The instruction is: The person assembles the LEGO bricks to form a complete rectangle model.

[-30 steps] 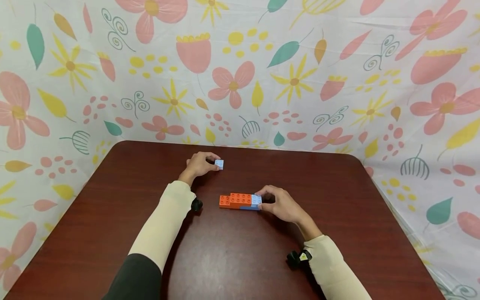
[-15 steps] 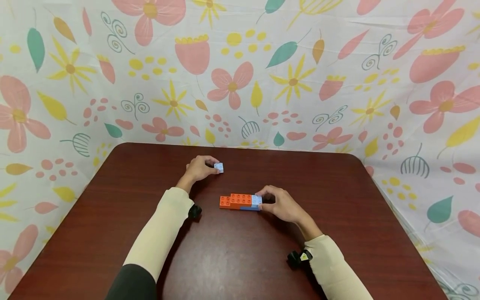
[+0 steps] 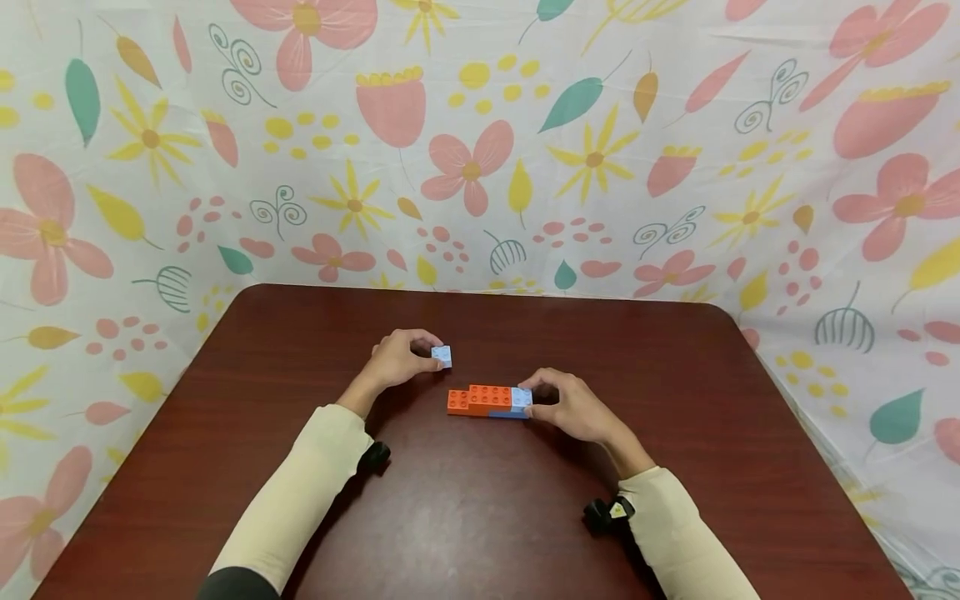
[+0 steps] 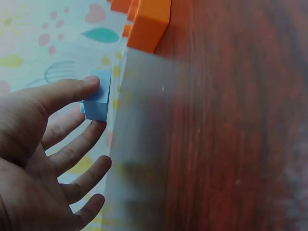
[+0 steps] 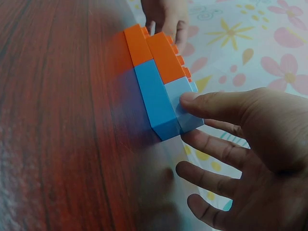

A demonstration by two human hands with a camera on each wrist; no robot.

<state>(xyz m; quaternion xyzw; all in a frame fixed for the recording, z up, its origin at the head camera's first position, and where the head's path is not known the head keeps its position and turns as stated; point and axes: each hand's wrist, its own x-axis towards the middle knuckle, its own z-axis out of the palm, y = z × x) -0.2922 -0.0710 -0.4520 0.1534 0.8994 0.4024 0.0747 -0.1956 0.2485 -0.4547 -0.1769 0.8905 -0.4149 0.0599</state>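
Between thumb and fingertips, my left hand (image 3: 397, 358) pinches a small light blue toy building brick (image 4: 98, 94); the other fingers are spread. A two-layer brick assembly lies on the table to its lower right. Its lower layer has an orange brick (image 5: 136, 45) and a blue brick (image 5: 155, 94); on top sit a longer orange brick (image 3: 491, 395) and a light blue brick (image 5: 180, 103). My right hand (image 3: 577, 408) pinches that upper light blue brick at the assembly's right end. Part of this brick is hidden behind the thumb.
The dark red-brown wooden table (image 3: 450, 500) has a glossy top. Behind and beside it hangs a white cloth (image 3: 480, 167) printed with flowers and leaves. Each wrist carries a small black camera, one visible on the left wrist (image 3: 375, 457).
My left hand has come nearer, toward the assembly, with the light blue brick in its pinch. My right hand and the assembly stay in place; the view shifts slightly.
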